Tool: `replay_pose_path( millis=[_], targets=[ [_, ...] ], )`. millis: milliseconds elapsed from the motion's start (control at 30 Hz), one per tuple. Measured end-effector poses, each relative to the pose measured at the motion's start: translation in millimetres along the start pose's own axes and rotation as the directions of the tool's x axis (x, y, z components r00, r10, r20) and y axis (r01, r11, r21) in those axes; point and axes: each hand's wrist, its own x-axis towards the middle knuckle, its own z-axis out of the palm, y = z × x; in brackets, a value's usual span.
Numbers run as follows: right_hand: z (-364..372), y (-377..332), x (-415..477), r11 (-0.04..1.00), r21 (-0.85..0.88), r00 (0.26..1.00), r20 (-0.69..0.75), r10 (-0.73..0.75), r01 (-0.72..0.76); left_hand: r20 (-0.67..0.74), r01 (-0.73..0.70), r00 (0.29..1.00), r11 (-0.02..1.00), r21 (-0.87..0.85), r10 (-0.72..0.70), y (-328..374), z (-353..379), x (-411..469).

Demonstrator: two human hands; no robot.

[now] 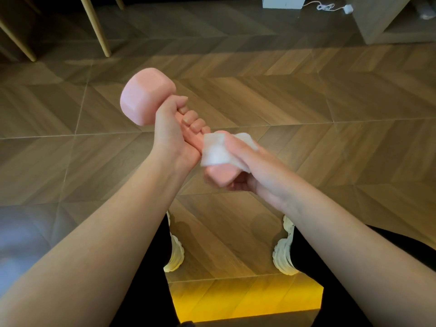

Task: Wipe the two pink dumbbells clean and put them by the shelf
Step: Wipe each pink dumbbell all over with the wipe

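Left grip (172, 128): my fingers are clamped round the handle of the pink dumbbell (146, 100), held in the air above the floor (330, 138), far head tilted up.
Right grip (250, 171): closed round the near head, pinning a white wipe (215, 151) against it.
Second dumbbell: not in view.
Risk, drop: if the wipe leaves the handle slick, I judge it could slide through my left grip toward my shoes (174, 253).
Risk, missed patch: the handle under my fingers stays unwiped unless I shift my hold.
Risk, wipe: it may bunch on the head's edges.
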Motion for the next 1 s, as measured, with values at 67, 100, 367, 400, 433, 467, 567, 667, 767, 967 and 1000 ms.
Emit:
replay_pose_path(
  millis=[67,100,367,400,433,467,567,667,767,967,1000],
  targets=[
    [-5,-5,0,0.998,0.043,0.999,0.007,0.043,-0.044,0.001,0.006,1.0,1.0,-0.012,-0.006,-1,0,1],
    [-9,-7,-1,0.995,0.08,0.997,0.046,0.058,-0.062,0.002,0.013,1.0,1.0,-0.026,-0.013,0,0,1],
    [-20,0,0,0.959,0.261,0.961,0.276,0.033,-0.108,0.025,0.001,1.0,1.0,-0.024,0.0,5,-2,0],
    [-17,0,1,0.949,0.277,0.956,0.284,0.07,-0.152,0.038,-0.014,0.999,1.0,-0.02,0.015,4,-2,-1],
    [-15,0,2,0.929,0.302,0.945,0.306,0.118,-0.214,0.052,-0.03,0.998,0.999,-0.019,0.031,4,-2,-2],
    [-13,-2,2,0.905,0.328,0.93,0.331,0.158,-0.27,0.065,-0.044,0.997,0.999,-0.018,0.045,4,-1,-3],
    [-11,-1,2,0.904,0.346,0.931,0.341,0.129,-0.252,0.051,-0.079,0.996,0.997,-0.018,0.079,4,0,-2],
    [-10,4,3,0.963,0.264,0.979,0.206,-0.007,-0.049,-0.034,-0.083,0.996,0.996,-0.024,0.082,0,0,2],
    [-8,3,1,0.99,0.121,0.992,0.089,-0.087,0.076,-0.111,-0.069,0.992,0.997,-0.039,0.064,-1,-1,5],
    [3,2,0,0.99,0.018,0.988,-0.062,-0.141,0.143,-0.098,-0.062,0.994,0.997,-0.044,0.058,3,-2,6],
    [2,1,1,0.991,0.016,0.99,-0.06,-0.13,0.131,-0.093,-0.058,0.994,0.997,-0.045,0.054,3,-2,6]
  ],
)
